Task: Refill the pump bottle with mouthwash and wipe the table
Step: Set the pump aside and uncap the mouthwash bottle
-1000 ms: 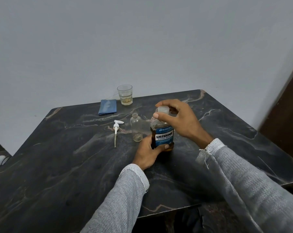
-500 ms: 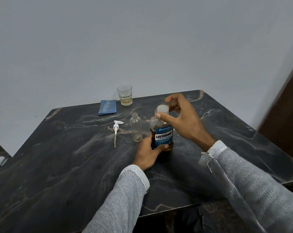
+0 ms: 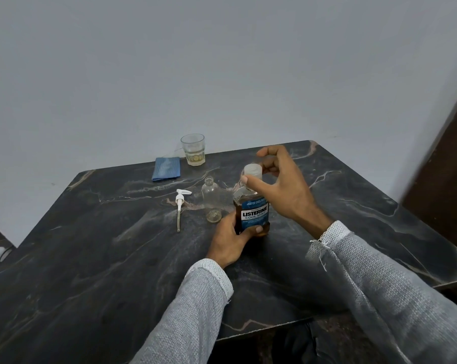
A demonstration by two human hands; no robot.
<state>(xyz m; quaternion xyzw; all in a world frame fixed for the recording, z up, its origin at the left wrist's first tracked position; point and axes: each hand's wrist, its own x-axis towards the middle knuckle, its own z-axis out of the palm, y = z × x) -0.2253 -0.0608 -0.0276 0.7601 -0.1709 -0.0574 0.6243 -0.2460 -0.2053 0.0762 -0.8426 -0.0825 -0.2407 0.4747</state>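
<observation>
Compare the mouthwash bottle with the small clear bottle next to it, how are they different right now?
The mouthwash bottle holds brown liquid and wears a blue label; the small clear bottle looks empty and unlabelled. The mouthwash bottle has its white cap on, pinched by the right hand, with the left hand gripping its base; the clear bottle stands open and untouched. Both stand upright on the table.
</observation>
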